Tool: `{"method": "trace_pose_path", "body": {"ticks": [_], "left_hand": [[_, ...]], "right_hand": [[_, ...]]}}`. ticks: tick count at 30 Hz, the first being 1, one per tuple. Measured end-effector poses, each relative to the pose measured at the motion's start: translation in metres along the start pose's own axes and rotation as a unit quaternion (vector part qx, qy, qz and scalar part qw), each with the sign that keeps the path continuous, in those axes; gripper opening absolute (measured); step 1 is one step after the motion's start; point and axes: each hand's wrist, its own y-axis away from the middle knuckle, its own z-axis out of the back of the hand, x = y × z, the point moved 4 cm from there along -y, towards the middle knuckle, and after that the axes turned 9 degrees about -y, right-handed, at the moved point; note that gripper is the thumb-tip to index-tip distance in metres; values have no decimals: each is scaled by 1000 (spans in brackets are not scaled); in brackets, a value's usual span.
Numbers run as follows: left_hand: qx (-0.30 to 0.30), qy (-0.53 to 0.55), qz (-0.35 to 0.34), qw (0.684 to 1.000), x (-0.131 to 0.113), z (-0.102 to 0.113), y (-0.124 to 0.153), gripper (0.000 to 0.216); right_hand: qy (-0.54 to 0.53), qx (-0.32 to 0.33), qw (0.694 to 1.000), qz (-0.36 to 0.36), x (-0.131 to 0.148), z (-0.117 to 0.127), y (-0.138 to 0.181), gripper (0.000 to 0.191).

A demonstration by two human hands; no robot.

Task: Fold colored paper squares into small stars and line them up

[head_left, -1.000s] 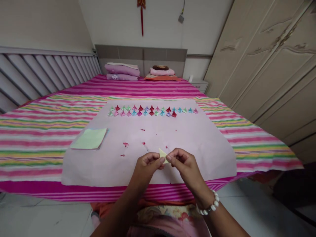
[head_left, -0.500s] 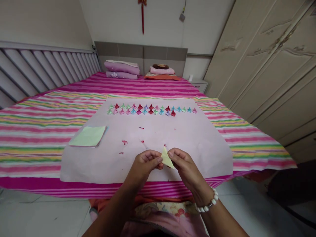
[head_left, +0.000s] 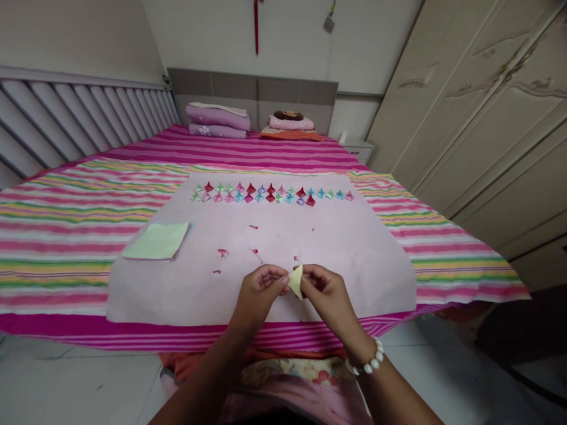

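A small pale-yellow folded paper [head_left: 296, 282], roughly triangular, is held between my two hands above a large pale sheet [head_left: 354, 260]. My left hand [head_left: 262, 290] pinches its left corner between thumb and fingers. On the other side, my right hand [head_left: 325, 293] grips it, the thumb in front and the fingers partly hidden behind the paper. Beyond my hands, small folded paper pieces [head_left: 270, 195] in red, pink, green, blue and purple stand in two rows near the sheet's far edge. A stack of square paper [head_left: 157, 241], light green on top, lies at the left.
Red marks [head_left: 222, 253] dot the pale sheet, which lies on a striped bedspread [head_left: 57, 236]. Folded purple bedding [head_left: 218, 121] and a pink pillow [head_left: 291, 123] rest by the headboard [head_left: 292, 94]. A railing [head_left: 84, 118] runs along the left; a cream wardrobe [head_left: 478, 136] stands at the right.
The yellow paper has turned in my fingers, its long edge now nearly upright on the right. My right hand has shifted its hold slightly. The view has tilted down a little.
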Motion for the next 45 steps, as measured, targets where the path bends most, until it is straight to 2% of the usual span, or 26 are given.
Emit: {"method": "trace_pose_path", "body": {"ticks": [3,7,10,15,18,21,25,30,36,38,41,45], "left_hand": [[-3,-16,-24,1000,-5,-3,2,15],[-13,-61,-37,997,-6,-10,8,28],[-44,-97,-44,993,-7,-12,11,36],[-62,-132,-87,985,-13,-12,13,23],[-57,-157,-122,978,-17,-10,14,17],[-43,-123,-124,984,-18,-8,15,16],[-19,-38,-86,995,-17,-7,14,13],[50,55,31,997,-8,-7,10,17],[20,80,77,994,-4,-4,3,33],[43,81,96,991,-3,-7,3,34],[77,90,116,986,-2,-11,4,29],[63,117,124,983,0,-12,4,28]], "right_hand": [[3,1,1000,9,-1,-3,0,11],[72,-62,994,59,0,0,3,6],[89,-72,990,87,0,0,5,7],[-9,-64,997,39,-1,-1,6,9],[-22,-56,998,31,3,0,8,10],[-26,-41,999,21,5,2,9,9],[-45,-26,998,39,5,5,9,6],[24,-22,993,112,12,3,11,12],[116,-5,974,195,20,-3,15,22],[115,-5,975,190,19,-3,14,20],[75,-23,987,139,15,0,12,13],[-25,-59,996,70,6,5,8,29]]}}
